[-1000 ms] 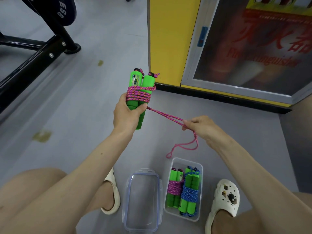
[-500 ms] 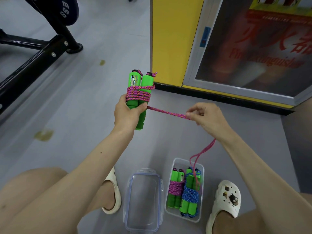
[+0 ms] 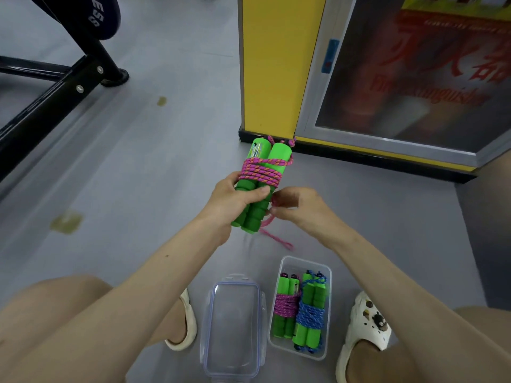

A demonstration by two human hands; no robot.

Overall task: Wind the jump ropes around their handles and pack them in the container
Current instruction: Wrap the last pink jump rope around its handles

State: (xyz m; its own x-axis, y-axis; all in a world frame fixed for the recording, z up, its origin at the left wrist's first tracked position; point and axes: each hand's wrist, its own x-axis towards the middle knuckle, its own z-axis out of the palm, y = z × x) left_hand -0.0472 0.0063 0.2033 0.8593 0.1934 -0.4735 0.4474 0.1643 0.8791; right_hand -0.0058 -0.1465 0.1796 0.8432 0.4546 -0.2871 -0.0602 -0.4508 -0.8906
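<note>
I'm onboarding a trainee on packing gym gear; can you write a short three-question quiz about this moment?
1. Multiple choice: the left hand grips A) a loose lid, B) the pair of green foam handles wound with pink braided rope, C) a blue rope.
2. True or false: the clear plastic lid lies on the grey floor beside the clear rectangular plastic container.
3. How many wound rope bundles lie inside the container?
Key: 1 B; 2 true; 3 two, the pink-wound bundle and the blue-wound bundle.
</note>
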